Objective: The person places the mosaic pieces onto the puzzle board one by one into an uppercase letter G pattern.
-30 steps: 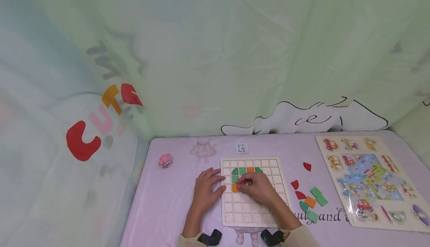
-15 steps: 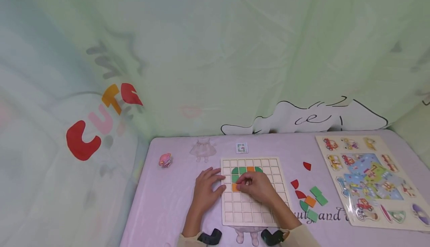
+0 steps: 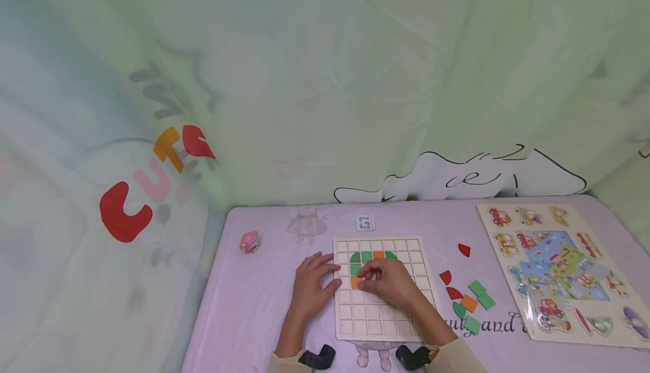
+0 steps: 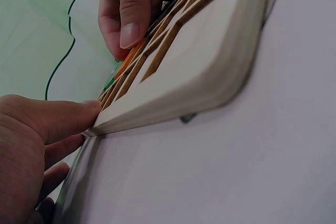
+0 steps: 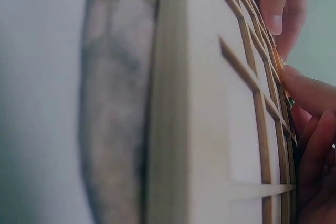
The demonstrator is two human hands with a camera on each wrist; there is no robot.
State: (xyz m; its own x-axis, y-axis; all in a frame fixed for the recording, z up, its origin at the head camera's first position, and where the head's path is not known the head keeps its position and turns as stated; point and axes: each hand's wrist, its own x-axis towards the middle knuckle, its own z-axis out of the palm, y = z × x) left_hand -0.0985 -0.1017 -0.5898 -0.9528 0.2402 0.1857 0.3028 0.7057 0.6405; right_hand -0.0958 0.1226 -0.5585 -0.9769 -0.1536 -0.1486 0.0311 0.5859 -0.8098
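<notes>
Right hand curled, thumb and fingertip pinching an orange tile in the grid board's left half.
The left hand, fingers loosely spread, touches the board's left edge — should that contact slip, a sideways push could shift the board or cock the tile. The right hand hides cells near the board's middle; loose red pieces, green pieces and a picture puzzle lie right of the board.

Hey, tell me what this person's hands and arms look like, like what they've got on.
The left hand and right hand wear no gloves. Each forearm has a pale cream sleeve, and a black, curved device sits at each wrist.
</notes>
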